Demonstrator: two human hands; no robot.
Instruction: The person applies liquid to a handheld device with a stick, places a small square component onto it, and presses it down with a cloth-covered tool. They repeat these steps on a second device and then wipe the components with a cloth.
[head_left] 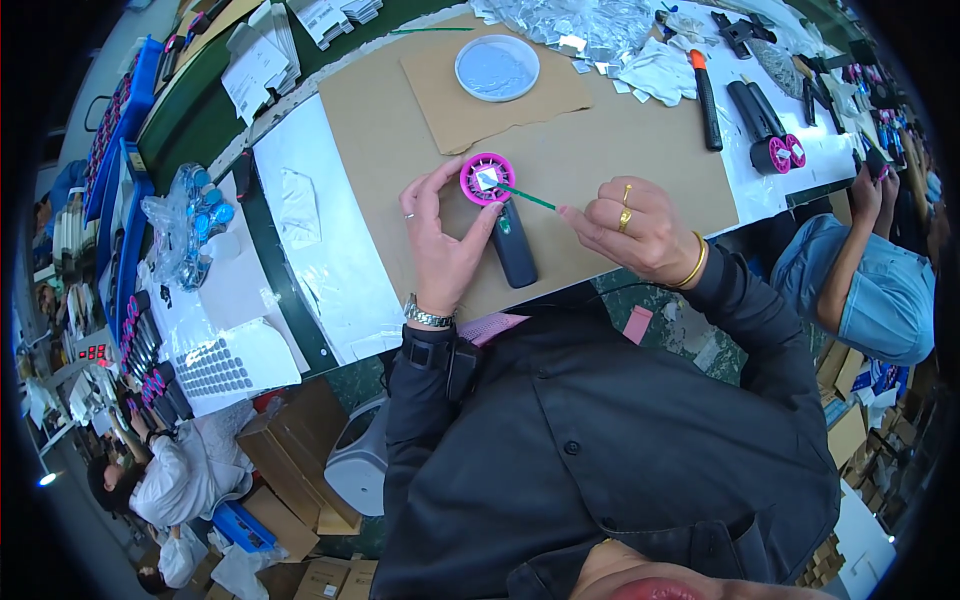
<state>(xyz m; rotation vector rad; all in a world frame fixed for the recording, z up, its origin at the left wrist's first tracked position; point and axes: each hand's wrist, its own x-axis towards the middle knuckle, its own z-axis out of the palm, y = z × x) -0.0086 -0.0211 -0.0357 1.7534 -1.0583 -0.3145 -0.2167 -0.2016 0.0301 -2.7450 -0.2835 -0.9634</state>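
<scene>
Black buttoned jacket [640, 420] is cut off below; magenta-ringed, black-handled device [514, 245] — rim [490, 157] part-hidden by fingers, white square [486, 177] central — is gripped by left hand [442, 235], thin green stick [530, 198] pinched by right hand [640, 228].

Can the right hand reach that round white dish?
Probably yes: the round white dish looks near enough, and mostly flat cardboard lies between it and the right hand, which holds a green stick.
</scene>
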